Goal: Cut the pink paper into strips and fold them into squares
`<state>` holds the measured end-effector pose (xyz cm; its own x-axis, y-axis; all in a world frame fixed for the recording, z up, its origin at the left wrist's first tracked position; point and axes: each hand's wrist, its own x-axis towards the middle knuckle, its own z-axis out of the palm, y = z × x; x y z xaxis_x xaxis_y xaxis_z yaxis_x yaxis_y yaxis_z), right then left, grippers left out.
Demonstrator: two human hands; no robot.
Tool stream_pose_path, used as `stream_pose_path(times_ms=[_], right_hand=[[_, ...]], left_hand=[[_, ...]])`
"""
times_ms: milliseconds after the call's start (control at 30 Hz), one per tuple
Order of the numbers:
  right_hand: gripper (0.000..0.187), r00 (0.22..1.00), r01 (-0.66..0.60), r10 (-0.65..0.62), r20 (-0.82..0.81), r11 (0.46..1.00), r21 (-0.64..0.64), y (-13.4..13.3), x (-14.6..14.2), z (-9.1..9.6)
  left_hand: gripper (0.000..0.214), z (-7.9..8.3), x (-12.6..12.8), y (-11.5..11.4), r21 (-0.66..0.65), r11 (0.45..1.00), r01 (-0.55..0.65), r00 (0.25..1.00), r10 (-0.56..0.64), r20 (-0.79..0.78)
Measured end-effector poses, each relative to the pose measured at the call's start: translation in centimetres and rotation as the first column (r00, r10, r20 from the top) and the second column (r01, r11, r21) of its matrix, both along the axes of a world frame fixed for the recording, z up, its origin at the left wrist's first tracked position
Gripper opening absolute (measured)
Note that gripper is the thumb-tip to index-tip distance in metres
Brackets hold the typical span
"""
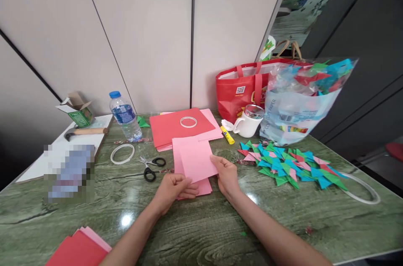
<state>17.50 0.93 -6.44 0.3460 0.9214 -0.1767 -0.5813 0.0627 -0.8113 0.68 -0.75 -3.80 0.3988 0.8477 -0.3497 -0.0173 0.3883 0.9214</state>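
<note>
A square sheet of pink paper point(198, 159) is held slightly tilted over more pink sheets point(178, 152). My left hand point(176, 190) pinches its lower left edge between thumb and fingers. At its right edge, my right hand point(226, 173) grips it near the lower corner. Behind lie sheets of red paper point(166, 125) with a white ring point(188, 122) on top. To the left of my hands rest black-handled scissors point(150, 167) and another white ring point(122, 154).
Folded coloured paper pieces point(289, 163) lie on the right beside a large white ring point(374, 192). Behind them stand a plastic bag point(292, 110), a white mug point(248, 125), a glue stick point(227, 135) and a red bag point(226, 94). Left are a water bottle point(126, 117) and a hammer point(86, 131).
</note>
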Motion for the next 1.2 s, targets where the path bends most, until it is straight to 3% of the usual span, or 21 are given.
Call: stream_pose_path(times_ms=[367,567,633,767,1033,1200], right_hand=[[0.019,0.999,-0.035,0.035,0.005,0.999,0.006,-0.1,0.0,0.2],[0.018,0.987,-0.14,0.137,0.082,0.99,0.032,-0.9,-0.6,0.3],[0.018,0.981,-0.162,0.158,0.117,0.986,0.025,-1.1,-0.8,0.5],[0.02,0.969,-0.192,0.188,0.159,0.981,0.007,-1.2,-0.5,1.0],[0.023,0.94,-0.246,0.237,0.243,0.969,0.007,-0.6,0.5,1.1],[0.023,0.941,-0.2,0.188,0.281,0.98,0.015,-0.6,0.3,0.3]], left_hand=[[0.029,0.1,-0.6,0.4,0.08,0.993,0.089,0.995,-0.093,0.046],[0.034,-0.2,-0.6,0.8,0.176,0.965,-0.195,0.98,0.183,0.082],[0.033,-0.4,-0.6,0.9,0.173,0.958,-0.228,0.971,0.211,0.109],[0.031,-0.3,-0.9,1.1,0.172,0.964,-0.202,0.975,0.18,0.133],[0.039,0.0,-1.3,1.0,0.212,0.977,-0.021,0.999,0.031,-0.041],[0.04,-0.2,-0.9,1.0,0.204,0.972,-0.119,0.991,0.127,-0.028]])
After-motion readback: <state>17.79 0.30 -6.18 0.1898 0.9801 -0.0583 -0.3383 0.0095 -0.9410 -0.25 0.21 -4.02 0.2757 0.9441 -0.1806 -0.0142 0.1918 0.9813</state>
